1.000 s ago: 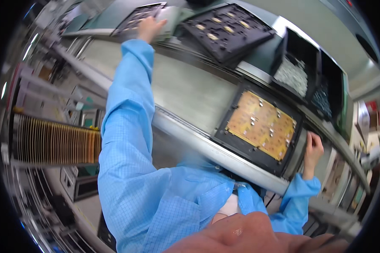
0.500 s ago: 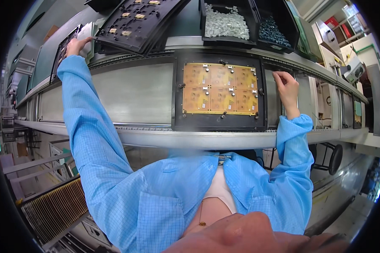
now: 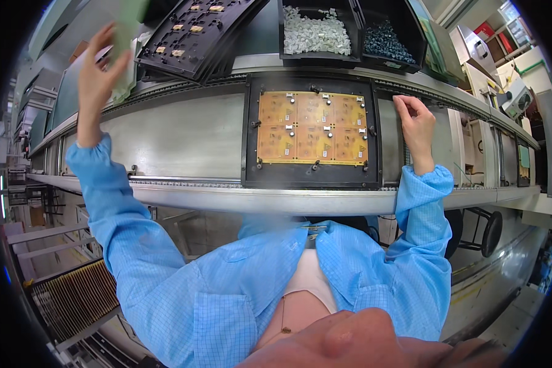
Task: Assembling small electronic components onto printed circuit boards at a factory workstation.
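Observation:
My left hand is raised over the left side of the conveyor, its fingers and thumb closed on a thin green board that is smeared by motion. My right hand hovers over the conveyor at the right, thumb and fingers pinched together; anything between the fingertips is too small to tell. Between the hands, a black frame rests on the conveyor rails. It holds a yellow-orange circuit board panel of several sections, each with a small white part and a small round part.
Behind the conveyor lean stacked black trays with tan pieces. Pale green sheets stand beside them. One black bin holds white connectors, another dark blue parts. A slotted rack stands at lower left.
My left hand has lifted from beside the black tray at the far left and now carries the green board. My right hand stays pinched in nearly the same place.

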`<act>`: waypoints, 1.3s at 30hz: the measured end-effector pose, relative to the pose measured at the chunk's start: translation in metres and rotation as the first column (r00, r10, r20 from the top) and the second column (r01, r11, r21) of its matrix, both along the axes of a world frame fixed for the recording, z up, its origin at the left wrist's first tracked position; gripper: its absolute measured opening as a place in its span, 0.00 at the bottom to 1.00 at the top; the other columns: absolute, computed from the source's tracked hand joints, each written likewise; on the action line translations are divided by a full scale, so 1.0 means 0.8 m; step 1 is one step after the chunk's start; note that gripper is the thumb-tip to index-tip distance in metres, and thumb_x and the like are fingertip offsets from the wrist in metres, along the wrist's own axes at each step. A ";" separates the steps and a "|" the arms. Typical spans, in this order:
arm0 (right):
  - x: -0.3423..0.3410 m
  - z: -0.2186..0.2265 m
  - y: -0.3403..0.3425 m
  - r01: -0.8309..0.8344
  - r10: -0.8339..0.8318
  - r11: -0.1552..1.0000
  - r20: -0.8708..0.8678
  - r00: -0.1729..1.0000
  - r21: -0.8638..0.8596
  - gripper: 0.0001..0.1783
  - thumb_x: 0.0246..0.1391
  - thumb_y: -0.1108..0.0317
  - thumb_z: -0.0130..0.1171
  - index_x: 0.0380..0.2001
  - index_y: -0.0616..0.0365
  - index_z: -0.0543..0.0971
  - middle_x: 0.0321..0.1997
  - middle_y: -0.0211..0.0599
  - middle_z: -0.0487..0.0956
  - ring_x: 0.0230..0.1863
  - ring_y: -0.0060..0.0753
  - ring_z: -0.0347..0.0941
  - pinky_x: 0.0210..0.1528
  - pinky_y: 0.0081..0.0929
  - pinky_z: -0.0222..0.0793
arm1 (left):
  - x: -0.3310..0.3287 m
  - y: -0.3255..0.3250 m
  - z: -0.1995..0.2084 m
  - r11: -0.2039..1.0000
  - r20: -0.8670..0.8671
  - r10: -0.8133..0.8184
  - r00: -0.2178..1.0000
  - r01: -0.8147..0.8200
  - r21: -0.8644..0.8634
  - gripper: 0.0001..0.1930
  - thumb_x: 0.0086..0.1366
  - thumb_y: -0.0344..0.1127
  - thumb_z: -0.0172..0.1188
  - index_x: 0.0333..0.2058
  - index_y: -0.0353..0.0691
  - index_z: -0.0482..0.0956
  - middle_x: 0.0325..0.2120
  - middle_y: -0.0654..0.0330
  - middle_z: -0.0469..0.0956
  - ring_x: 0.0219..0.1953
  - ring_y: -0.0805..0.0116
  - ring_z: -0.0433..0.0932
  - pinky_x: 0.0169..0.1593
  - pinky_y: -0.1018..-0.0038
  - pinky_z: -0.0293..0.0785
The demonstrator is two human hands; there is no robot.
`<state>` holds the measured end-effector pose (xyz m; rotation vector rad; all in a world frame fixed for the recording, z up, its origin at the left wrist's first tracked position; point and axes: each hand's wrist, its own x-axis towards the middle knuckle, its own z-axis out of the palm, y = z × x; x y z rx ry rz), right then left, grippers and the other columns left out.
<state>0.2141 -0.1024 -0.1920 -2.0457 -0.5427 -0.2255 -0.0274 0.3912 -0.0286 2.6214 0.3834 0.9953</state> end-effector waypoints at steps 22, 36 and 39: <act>-0.016 0.016 -0.024 -0.157 0.140 0.982 0.154 0.978 0.105 0.05 0.54 0.70 0.64 0.32 0.61 0.83 0.28 0.33 0.80 0.25 0.22 0.72 0.29 0.20 0.67 | 0.134 -0.281 -0.116 0.732 -0.572 -0.584 0.575 0.679 -0.065 0.42 0.42 0.37 0.68 0.60 0.40 0.66 0.54 0.53 0.71 0.56 0.54 0.67 0.62 0.62 0.65; -0.029 0.015 -0.005 -0.211 0.211 0.977 0.102 0.972 -0.016 0.06 0.56 0.70 0.63 0.33 0.62 0.83 0.26 0.34 0.78 0.25 0.23 0.71 0.30 0.21 0.66 | 0.079 -0.202 -0.081 0.651 -0.191 -0.656 0.730 0.420 -0.633 0.45 0.48 0.55 0.67 0.64 0.45 0.63 0.57 0.56 0.69 0.62 0.63 0.65 0.63 0.62 0.62; -0.029 0.012 -0.001 -0.207 0.208 0.978 0.064 0.976 -0.028 0.07 0.57 0.69 0.62 0.34 0.62 0.83 0.28 0.33 0.79 0.27 0.23 0.72 0.31 0.20 0.67 | 0.067 -0.193 -0.085 0.657 -0.170 -0.651 0.740 0.436 -0.615 0.44 0.48 0.52 0.66 0.63 0.44 0.63 0.57 0.57 0.69 0.61 0.65 0.66 0.63 0.62 0.62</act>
